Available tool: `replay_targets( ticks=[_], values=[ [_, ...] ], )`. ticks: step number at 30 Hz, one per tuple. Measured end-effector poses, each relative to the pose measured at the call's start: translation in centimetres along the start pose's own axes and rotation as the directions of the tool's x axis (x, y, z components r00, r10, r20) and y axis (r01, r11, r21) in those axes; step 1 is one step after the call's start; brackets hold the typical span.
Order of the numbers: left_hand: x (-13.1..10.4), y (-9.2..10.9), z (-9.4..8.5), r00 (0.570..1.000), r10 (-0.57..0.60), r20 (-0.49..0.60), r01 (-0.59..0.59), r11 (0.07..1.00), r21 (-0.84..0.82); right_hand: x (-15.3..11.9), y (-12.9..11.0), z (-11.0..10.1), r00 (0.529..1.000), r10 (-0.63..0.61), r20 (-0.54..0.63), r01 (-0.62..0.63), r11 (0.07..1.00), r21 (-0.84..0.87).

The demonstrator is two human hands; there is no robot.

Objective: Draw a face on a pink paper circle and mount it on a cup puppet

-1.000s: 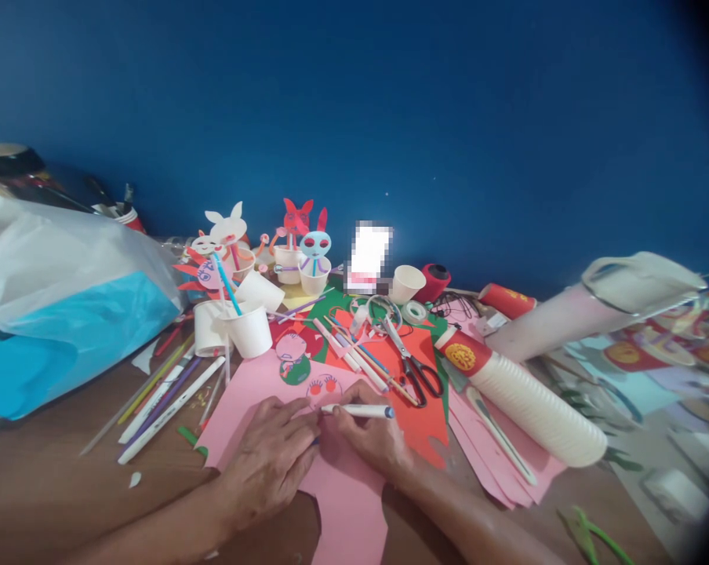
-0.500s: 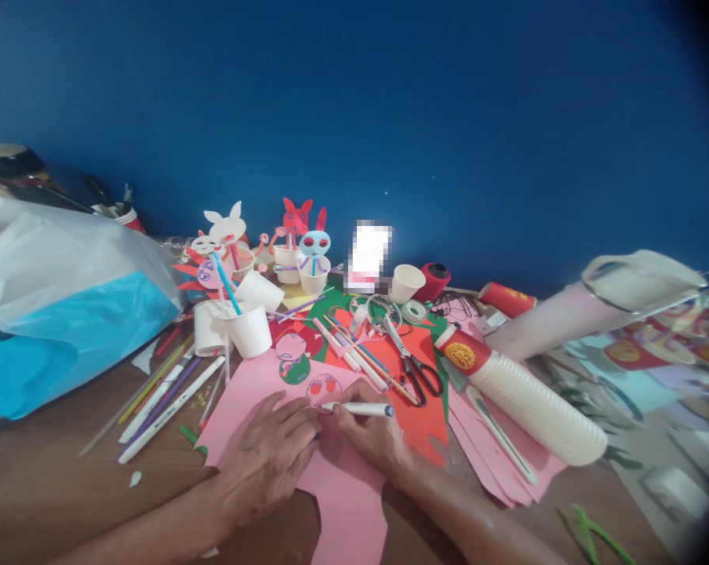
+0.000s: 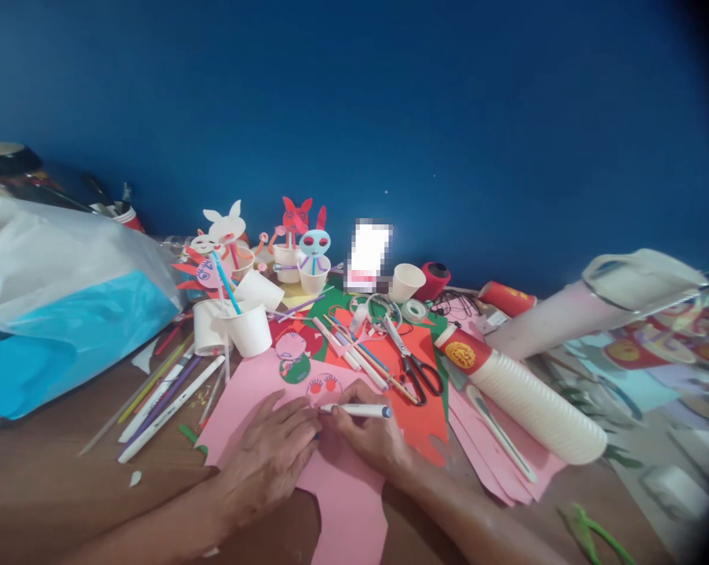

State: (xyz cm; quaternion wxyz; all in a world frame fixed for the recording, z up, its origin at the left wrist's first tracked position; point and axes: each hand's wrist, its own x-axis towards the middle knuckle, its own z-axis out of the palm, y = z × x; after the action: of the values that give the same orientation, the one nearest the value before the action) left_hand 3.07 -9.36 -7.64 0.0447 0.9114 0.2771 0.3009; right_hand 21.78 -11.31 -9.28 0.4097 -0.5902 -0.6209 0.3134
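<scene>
My right hand [image 3: 369, 431] grips a white marker [image 3: 363, 410] with a blue end, its tip pointing left over the pink paper [image 3: 346, 502]. Above the tip, a drawn face [image 3: 324, 386] with two red eyes and lashes lies on the paper. My left hand [image 3: 272, 451] rests on the same sheet, palm down with fingers stretched out, close to the marker tip. A small dark blue bit shows at its fingertips, too small to name. Behind my hands lies a pink and green paper cutout [image 3: 292, 357].
Scissors [image 3: 416, 369] and pencils lie on orange paper [image 3: 419, 428]. Stacked paper cups [image 3: 531, 400] and a cutter [image 3: 501, 435] sit at right. Markers [image 3: 172, 408], white cups [image 3: 249, 329] and rabbit figures [image 3: 315, 243] stand or lie left and behind. A plastic bag [image 3: 78, 314] fills the left.
The marker's blue end has shifted very slightly left in my right hand. My left hand and the paper stay in place.
</scene>
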Motion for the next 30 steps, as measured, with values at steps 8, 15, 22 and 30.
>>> replay_targets(
  ticks=[8, 15, 22, 30],
  values=[
    [-0.3, 0.1, 0.5, 1.000, -0.024, -0.005, 0.024, 1.000, -0.019, 0.1, 0.0, 0.0, 1.000, 0.027, 0.013, -0.026, 0.999, -0.020],
    [-0.3, 0.1, 0.5, 1.000, -0.015, -0.002, 0.015, 1.000, -0.022, 0.0, 0.0, 0.0, 0.999, 0.038, 0.021, -0.038, 0.999, -0.015],
    [-1.0, -0.2, 1.2, 0.999, -0.041, -0.001, 0.041, 0.998, -0.057, 0.0, 0.2, 0.1, 0.999, 0.032, 0.019, -0.032, 0.999, -0.025],
    [-0.8, 0.0, 0.9, 0.999, -0.038, 0.003, 0.038, 0.998, -0.044, 0.1, 0.0, 0.0, 1.000, 0.003, 0.009, -0.003, 0.999, -0.032]
  ],
)
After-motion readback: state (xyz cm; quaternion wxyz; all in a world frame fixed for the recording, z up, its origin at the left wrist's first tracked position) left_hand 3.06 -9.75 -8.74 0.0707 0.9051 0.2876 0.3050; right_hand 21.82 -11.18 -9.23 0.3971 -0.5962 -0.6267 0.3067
